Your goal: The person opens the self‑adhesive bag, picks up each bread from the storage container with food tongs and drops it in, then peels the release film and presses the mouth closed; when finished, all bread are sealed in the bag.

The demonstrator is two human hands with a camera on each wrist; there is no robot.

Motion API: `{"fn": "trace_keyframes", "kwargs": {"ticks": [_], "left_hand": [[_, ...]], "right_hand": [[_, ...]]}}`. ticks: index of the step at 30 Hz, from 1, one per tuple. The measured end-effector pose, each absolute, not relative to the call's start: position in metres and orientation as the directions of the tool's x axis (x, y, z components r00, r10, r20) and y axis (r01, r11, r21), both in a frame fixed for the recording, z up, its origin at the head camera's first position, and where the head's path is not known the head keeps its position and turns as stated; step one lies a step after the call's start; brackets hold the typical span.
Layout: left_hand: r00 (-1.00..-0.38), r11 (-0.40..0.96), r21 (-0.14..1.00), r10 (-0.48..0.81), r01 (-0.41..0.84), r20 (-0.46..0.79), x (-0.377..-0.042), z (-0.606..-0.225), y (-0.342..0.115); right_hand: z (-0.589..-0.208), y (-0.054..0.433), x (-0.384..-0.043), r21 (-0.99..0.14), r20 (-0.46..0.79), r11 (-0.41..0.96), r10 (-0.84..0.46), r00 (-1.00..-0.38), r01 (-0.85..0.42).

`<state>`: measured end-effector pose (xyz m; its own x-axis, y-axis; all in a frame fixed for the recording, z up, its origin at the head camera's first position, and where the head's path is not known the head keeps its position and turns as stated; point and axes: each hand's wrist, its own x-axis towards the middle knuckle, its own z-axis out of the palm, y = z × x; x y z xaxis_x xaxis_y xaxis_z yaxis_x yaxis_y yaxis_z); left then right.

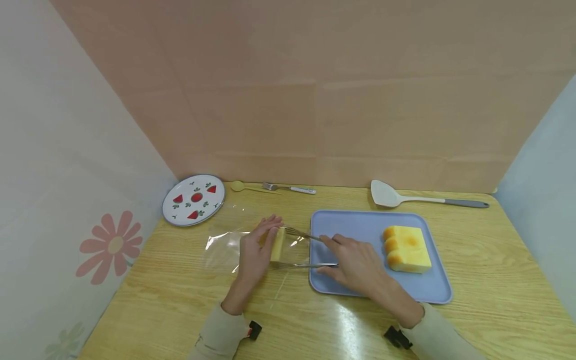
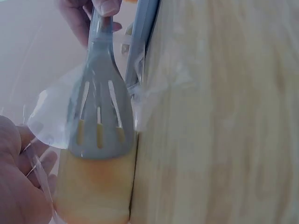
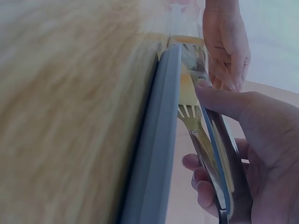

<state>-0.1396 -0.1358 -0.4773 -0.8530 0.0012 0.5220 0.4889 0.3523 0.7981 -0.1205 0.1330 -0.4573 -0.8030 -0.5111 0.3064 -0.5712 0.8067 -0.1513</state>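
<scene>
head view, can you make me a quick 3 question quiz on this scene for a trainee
1. Which hand grips the metal tongs?
2. True or false: the white spatula lies on the patterned plate.
3. Fill in the blank: the larger bread piece sits on a blue ____.

Key:
1. The right hand.
2. False; the white spatula lies on the table.
3. Tray.

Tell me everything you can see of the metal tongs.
The tongs look like shiny metal: two long arms ending in broad, slotted heads. The right hand grips both arms over the blue tray. They point left, spread open, the heads on either side of a bread piece, apparently inside the clear bag. Whether both heads touch the bread is hard to tell.
</scene>
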Motion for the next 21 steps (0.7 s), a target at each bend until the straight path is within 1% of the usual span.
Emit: {"fn": "trace_keyframes", "kwargs": {"ticks": [4,6,11,15,18,21], "left_hand": [[-0.864,0.356,0.808,-0.006,0.469,0.504,-0.141,-0.479,-0.140],[-0.868,0.356,0.810,0.004,0.465,0.497,-0.142,-0.479,-0.142],[-0.875,0.362,0.810,0.038,0.462,0.482,-0.142,-0.479,-0.144],[-0.863,0.358,0.800,0.032,0.481,0.504,-0.140,-0.476,-0.141],[-0.849,0.332,0.794,0.043,0.509,0.526,-0.138,-0.472,-0.136],[-0.838,0.321,0.784,0.069,0.532,0.541,-0.135,-0.467,-0.131]], "right_hand": [[-0.458,0.134,-0.121,-0.161,0.276,0.814,-0.506,-0.817,-0.559],[-0.459,0.134,-0.122,-0.163,0.277,0.809,-0.512,-0.813,-0.565],[-0.460,0.136,-0.124,-0.152,0.348,0.785,-0.526,-0.776,-0.600],[-0.460,0.137,-0.125,-0.142,0.410,0.772,-0.523,-0.747,-0.619],[-0.459,0.136,-0.125,-0.136,0.428,0.773,-0.518,-0.741,-0.619],[-0.459,0.134,-0.126,-0.131,0.420,0.774,-0.522,-0.742,-0.619]]}}
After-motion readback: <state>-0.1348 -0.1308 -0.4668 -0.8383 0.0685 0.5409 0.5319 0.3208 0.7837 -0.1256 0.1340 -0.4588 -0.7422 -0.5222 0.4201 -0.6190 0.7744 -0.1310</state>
